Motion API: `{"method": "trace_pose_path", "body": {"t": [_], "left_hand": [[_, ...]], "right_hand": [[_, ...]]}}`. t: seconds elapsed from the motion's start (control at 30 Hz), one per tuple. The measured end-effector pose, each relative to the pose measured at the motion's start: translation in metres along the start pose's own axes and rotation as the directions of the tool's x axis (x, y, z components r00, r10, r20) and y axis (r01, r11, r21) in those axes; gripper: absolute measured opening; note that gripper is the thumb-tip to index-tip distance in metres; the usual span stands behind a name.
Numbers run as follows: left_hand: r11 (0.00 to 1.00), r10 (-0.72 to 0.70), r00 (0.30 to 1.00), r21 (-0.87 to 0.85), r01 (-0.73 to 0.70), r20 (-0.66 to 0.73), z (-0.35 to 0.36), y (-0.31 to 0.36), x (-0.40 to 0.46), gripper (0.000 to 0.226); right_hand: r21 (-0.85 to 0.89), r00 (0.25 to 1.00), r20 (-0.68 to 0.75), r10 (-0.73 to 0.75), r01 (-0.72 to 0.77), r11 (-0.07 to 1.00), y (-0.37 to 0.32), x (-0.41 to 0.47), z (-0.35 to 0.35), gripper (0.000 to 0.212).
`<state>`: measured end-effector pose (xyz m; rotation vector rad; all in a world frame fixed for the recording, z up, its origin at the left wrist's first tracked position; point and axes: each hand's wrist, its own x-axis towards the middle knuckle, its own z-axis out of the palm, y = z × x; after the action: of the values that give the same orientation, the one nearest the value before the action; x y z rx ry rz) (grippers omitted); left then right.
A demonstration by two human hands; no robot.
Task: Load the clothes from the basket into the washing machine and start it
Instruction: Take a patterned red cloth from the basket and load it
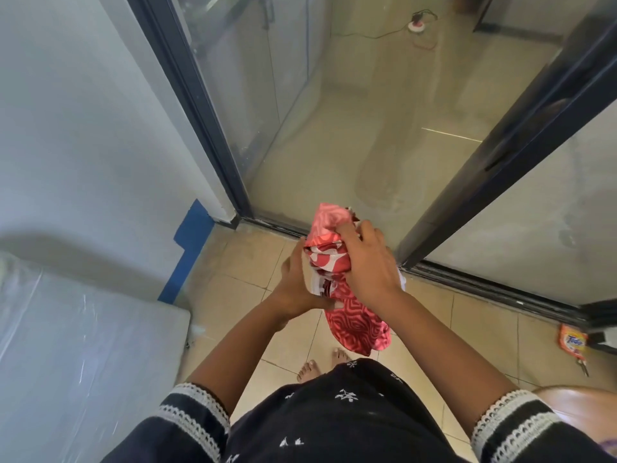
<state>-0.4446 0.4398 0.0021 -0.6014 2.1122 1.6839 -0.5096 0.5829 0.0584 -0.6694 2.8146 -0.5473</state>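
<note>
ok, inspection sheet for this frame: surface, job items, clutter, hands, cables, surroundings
Surface: beige tiled floor, no table in view.
Job's things: red patterned cloth bundled in both hands; washing machine and basket not seen.
Clutter: orange Tide packet on floor at right, by the door track.
Grippers: left hand holds the cloth from the side; right hand grips it from above.
Cables: thin cable on the floor beyond the glass, running to a small round device.
Surroundings: dark-framed glass sliding door, white wall left, plastic-wrapped white object lower left.
</note>
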Motion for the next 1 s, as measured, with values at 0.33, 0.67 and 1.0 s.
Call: {"method": "trace_pose_path", "body": {"t": [0.33,0.67,1.0], "left_hand": [[0.983,-0.005,0.973,-0.181,-0.038,-0.232,0.016,0.004,0.005,0.017],[0.496,-0.175,0.983,-0.857,0.143,0.062,-0.001,0.002,-0.024,0.041],[0.986,0.038,0.969,0.164,0.003,-0.245,-0.038,-0.038,-0.01,0.117]], "right_hand": [[0.567,0.964,-0.14,-0.227,0.266,0.78,-0.012,-0.007,-0.011,0.085],[0.659,0.992,0.116,-0.041,-0.046,0.751,0.024,-0.039,0.051,0.116],[-0.333,0.991,0.111,0.068,-0.028,0.942,0.037,-0.022,0.016,0.078]]}}
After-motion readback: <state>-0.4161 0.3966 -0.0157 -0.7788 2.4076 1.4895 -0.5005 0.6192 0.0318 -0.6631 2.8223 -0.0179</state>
